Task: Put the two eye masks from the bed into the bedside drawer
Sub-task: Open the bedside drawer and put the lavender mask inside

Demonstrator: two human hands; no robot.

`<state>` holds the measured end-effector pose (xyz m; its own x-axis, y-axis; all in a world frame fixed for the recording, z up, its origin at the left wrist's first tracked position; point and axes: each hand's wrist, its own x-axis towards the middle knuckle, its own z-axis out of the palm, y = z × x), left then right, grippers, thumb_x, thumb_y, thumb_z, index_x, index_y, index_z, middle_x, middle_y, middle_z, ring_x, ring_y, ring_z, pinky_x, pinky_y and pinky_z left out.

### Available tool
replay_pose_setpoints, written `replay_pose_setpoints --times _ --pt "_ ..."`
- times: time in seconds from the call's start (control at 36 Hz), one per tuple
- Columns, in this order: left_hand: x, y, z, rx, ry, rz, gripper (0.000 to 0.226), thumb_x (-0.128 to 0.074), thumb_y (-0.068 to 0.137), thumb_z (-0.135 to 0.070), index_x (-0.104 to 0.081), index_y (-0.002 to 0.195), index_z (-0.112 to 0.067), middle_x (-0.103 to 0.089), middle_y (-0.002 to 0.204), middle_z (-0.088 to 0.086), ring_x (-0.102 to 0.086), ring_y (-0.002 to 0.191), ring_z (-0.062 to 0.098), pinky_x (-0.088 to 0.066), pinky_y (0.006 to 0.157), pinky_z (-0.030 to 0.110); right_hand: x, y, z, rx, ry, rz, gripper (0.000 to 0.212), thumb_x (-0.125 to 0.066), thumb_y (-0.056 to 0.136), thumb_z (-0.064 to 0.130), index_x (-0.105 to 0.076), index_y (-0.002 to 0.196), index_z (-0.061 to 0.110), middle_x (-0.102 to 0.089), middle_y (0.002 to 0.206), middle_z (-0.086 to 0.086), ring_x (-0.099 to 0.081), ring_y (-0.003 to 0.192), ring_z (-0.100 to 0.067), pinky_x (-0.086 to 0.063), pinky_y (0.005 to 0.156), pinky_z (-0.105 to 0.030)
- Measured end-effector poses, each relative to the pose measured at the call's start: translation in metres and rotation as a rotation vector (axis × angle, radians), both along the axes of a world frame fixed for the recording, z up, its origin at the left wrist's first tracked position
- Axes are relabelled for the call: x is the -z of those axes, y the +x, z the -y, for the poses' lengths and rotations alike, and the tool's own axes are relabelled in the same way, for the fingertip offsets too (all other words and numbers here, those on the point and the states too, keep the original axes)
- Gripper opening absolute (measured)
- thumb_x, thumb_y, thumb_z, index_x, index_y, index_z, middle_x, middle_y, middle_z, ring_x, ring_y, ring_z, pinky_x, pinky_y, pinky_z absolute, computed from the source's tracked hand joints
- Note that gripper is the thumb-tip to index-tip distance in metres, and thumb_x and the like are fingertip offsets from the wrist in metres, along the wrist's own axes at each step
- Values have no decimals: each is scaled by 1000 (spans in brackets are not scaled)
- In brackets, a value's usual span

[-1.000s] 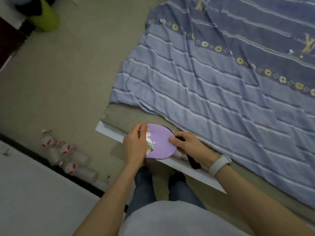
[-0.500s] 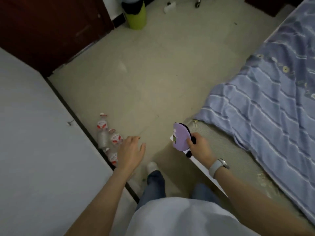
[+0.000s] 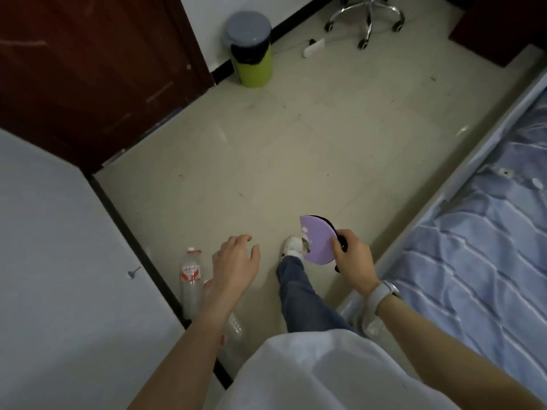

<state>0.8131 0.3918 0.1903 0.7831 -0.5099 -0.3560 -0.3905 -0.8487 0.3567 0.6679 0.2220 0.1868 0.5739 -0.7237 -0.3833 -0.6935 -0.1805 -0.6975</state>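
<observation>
My right hand [image 3: 352,258] grips a purple eye mask [image 3: 316,242] with a small cartoon print, held on edge over the floor. A dark layer and a black strap show behind the purple one; whether that is the second mask I cannot tell. My left hand [image 3: 235,258] hangs open and empty above the floor, fingers spread, to the left of my white shoe [image 3: 293,245]. The bed [image 3: 485,261] with its blue striped cover lies to the right. No bedside drawer is in sight.
Plastic bottles [image 3: 191,279] lie on the floor by a white wall [image 3: 59,276] at the left. A dark red door [image 3: 88,69], a green bin [image 3: 253,51], a power strip [image 3: 313,47] and an office chair base [image 3: 365,16] stand farther off.
I have turned away from the bed toward the room. My left hand let go of the mask; the right hand carries it off the bed edge and over the floor.
</observation>
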Motion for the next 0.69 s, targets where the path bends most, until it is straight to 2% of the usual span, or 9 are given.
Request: replay_pose_setpoints --times 0.11,0.25,0.36,0.44,0.56,0.64,0.69 --pt "-5 63 89 52 -5 26 36 -44 91 -28 -54 122 -11 -58 126 12 -53 115 29 -41 97 42 3 47 72 89 53 14 18 -47 92 21 -57 101 11 -60 84 -3 -61 72 -31 -56 69 -48" --pt "-22 127 215 174 -49 36 35 -44 91 -27 -55 121 -12 -58 126 11 -51 116 28 -39 99 41 -7 93 170 172 40 45 18 -47 91 18 -59 102 9 -59 86 0 -56 78 -22 -44 70 -31" --pt "-32 156 311 311 -78 49 35 -44 91 -26 -54 121 -12 -58 125 12 -52 115 30 -38 97 40 -21 111 244 308 65 94 8 -48 90 17 -56 93 18 -57 75 7 -57 65 -27 -51 67 -39" --pt "-31 172 379 419 -60 38 36 -44 91 -27 -54 122 -12 -58 126 12 -52 115 30 -38 96 39 -27 120 297 398 67 117 6 -48 90 19 -53 89 21 -57 72 6 -60 66 -32 -51 69 -39" --pt "-23 193 482 574 -29 46 37 -44 91 -28 -53 124 -13 -58 127 12 -52 114 30 -38 94 38 -27 132 373 508 44 129 8 -48 92 17 -55 94 16 -57 73 2 -53 59 -20 -41 62 -26" --pt "-17 210 571 648 -56 40 38 -43 91 -28 -52 124 -12 -57 128 12 -52 115 30 -39 95 39 -24 141 442 570 9 100 19 -48 92 15 -58 105 6 -57 87 -3 -52 75 -18 -36 57 -13" --pt "-14 220 630 682 -69 21 38 -43 91 -28 -52 125 -12 -57 129 12 -51 116 30 -39 96 40 -20 145 489 619 1 77 18 -49 92 16 -59 103 6 -58 87 -2 -53 79 -19 -38 60 -13"
